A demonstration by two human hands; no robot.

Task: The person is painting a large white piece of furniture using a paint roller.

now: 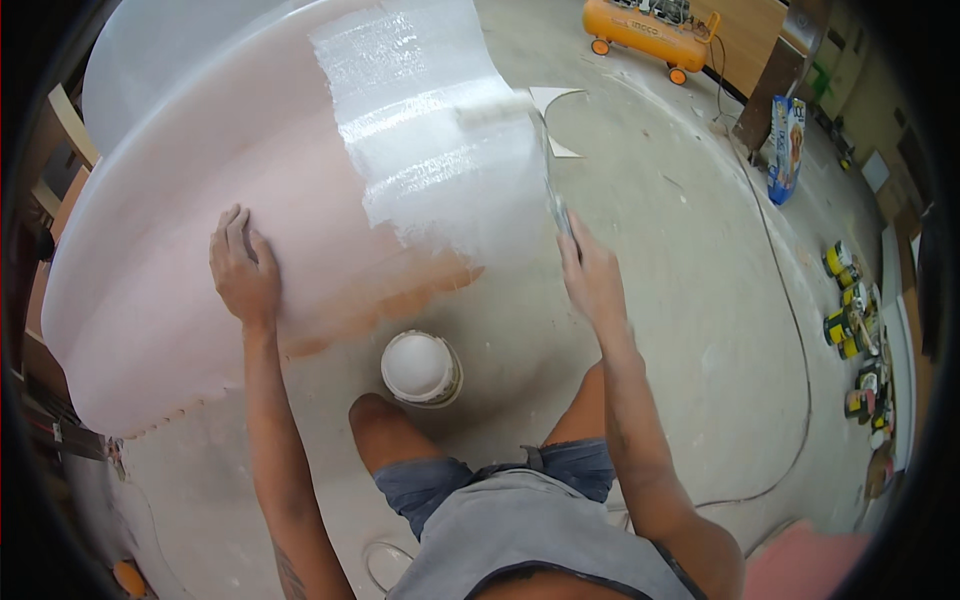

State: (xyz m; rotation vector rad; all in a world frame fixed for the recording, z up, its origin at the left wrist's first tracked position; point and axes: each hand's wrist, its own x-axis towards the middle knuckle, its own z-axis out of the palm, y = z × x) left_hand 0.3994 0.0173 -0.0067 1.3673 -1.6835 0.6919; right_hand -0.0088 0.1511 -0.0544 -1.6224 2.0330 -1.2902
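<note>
My right hand [592, 268] is closed around the handle of a paint roller [553, 195]. Its white sleeve lies against a large curved panel [190, 220], at the right end of a wet white band of paint [410, 130]. The panel's left part is pale pink, with a brown-orange patch along its lower edge. My left hand [245, 270] rests on the pink surface, fingers stretched out and slightly apart, holding nothing. Between my knees and the panel stands a bucket of white paint [420, 367] on the floor.
An orange air compressor [650, 38] stands at the far right, and a hose [785, 290] curves over the floor on the right. Beyond it are a blue bag [786, 150] and several paint cans [850, 300]. White offcuts [553, 98] lie beside the panel.
</note>
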